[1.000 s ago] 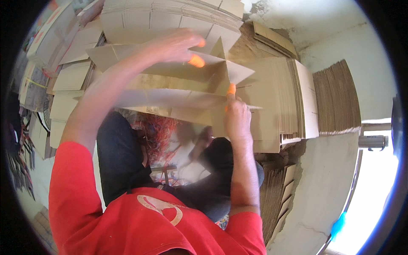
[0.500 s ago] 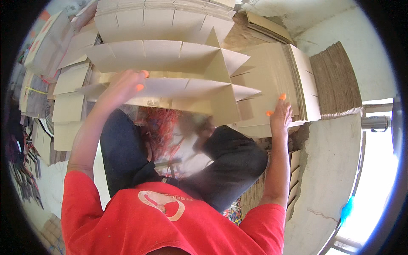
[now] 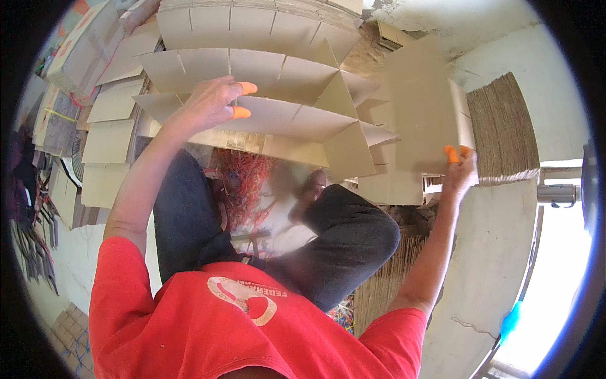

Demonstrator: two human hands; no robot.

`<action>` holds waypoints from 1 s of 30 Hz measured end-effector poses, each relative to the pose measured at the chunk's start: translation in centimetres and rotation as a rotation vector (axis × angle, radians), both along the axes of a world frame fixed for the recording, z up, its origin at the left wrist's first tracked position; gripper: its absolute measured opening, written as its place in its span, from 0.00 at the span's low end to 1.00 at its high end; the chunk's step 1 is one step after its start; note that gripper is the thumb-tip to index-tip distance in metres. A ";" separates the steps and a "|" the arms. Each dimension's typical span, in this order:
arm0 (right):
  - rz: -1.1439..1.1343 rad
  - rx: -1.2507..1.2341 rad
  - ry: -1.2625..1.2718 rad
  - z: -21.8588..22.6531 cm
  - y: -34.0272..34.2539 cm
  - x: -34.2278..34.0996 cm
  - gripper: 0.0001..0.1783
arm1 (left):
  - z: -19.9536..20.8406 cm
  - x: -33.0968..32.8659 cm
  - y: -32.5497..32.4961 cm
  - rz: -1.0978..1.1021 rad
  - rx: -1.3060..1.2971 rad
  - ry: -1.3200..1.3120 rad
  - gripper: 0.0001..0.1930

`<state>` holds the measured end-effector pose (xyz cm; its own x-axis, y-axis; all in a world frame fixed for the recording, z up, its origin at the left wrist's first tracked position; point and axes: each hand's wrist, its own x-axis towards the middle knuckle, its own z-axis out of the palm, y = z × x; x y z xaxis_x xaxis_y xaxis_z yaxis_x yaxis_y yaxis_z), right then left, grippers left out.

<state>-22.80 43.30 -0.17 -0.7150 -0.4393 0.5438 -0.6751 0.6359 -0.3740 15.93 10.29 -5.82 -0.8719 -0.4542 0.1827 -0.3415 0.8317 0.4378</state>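
Note:
Orange covers sit on the thumb and a finger of each hand. My left hand (image 3: 207, 107) is closed on the top edge of the near long cardboard strip (image 3: 297, 112), thumb on the near side. That strip stands upright, parallel to a far long slotted strip (image 3: 252, 66). A cardboard crosspiece (image 3: 350, 151) joins both near their right ends. My right hand (image 3: 459, 172) pinches the lower right corner of a plain cardboard sheet (image 3: 420, 95), which is raised and slightly blurred. Part of the flat cardboard under it is hidden.
Slotted cardboard pieces (image 3: 252, 25) are stacked behind the strips. More pale sheets (image 3: 104, 142) lie in layers at left. A thick brown cardboard stack (image 3: 503, 129) stands at right against the wall. Red string-like scraps (image 3: 243, 186) lie between my dark-trousered legs.
My right hand has moved right and lifted a sheet from the stack. My left hand has shifted right along the near strip, and the view has shifted slightly.

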 end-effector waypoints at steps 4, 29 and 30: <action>0.145 -0.304 0.103 6.3 -2.6 5.0 0.15 | -1.6 -0.9 0.6 -0.061 -0.031 0.156 0.22; 0.589 -0.014 -0.127 4.6 -11.0 16.1 0.23 | -3.8 -2.7 0.3 -0.048 -0.004 0.232 0.07; 0.617 -0.002 -0.133 4.3 -11.3 16.1 0.23 | -3.8 -2.8 0.2 -0.052 -0.008 0.232 0.07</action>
<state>-6.73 32.01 4.16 -0.3917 -0.7919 0.4685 -0.8649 0.1432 -0.4810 13.17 10.53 -9.58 -0.8284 -0.4074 0.3844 -0.1887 0.8492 0.4933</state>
